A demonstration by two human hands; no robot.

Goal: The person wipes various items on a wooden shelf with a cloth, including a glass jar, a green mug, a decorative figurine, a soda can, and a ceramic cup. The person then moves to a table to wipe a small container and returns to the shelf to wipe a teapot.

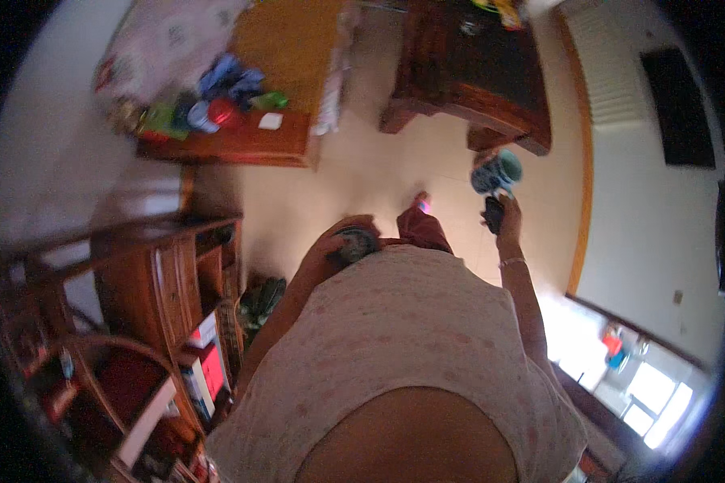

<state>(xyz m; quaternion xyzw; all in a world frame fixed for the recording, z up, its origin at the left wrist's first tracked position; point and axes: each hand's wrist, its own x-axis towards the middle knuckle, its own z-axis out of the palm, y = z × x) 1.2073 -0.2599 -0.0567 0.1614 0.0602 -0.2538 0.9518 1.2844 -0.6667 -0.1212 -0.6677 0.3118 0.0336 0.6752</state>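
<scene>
My right hand (pixel 510 222) is shut around a small black object (pixel 493 215), too blurred to identify. Just beyond its fingers is a blue patterned mug (pixel 489 176) with a pale green inside; its handle meets my fingers. The mug is tilted, with its mouth facing right. Close to my waist, my left hand (pixel 321 256) grips a dark round object (pixel 357 241), perhaps a lidded container. Motion blur hides its details. Below, a foot (pixel 423 199) and a dark red trouser leg (pixel 422 228) show over the pale floor.
A dark wooden table (pixel 495 105) stands ahead. To the left, a wooden ledge (pixel 284 142) bears coloured bundles (pixel 229 78). A wooden shelf cabinet (pixel 169 290) with books or folders is at near left. A doorway (pixel 628 362) opens at lower right beside the white wall (pixel 628 241).
</scene>
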